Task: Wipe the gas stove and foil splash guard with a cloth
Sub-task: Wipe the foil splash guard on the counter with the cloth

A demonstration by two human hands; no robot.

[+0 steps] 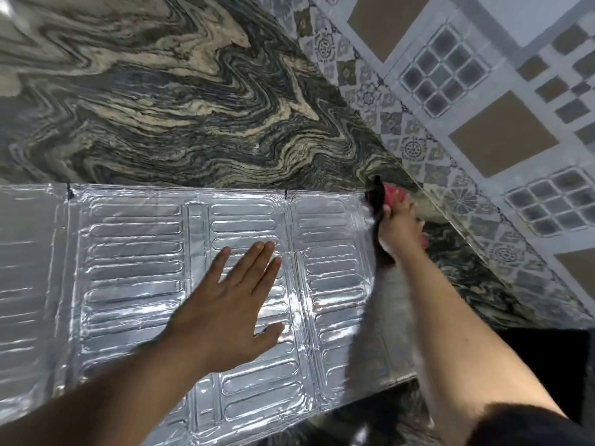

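The silver embossed foil splash guard [135,272] stands across the lower left and middle of the view. My left hand [238,300] lies flat against its middle panel, fingers straight and spread. My right hand [401,225] is at the guard's top right corner, gripping a red and dark cloth [380,196] against the foil's right edge. Part of the cloth hangs down dark along that edge. The gas stove is out of view.
Behind the guard lies a swirled grey and beige stone surface [180,101]. A patterned tile wall [483,101] runs diagonally on the right. A dark area [553,365] shows at the lower right.
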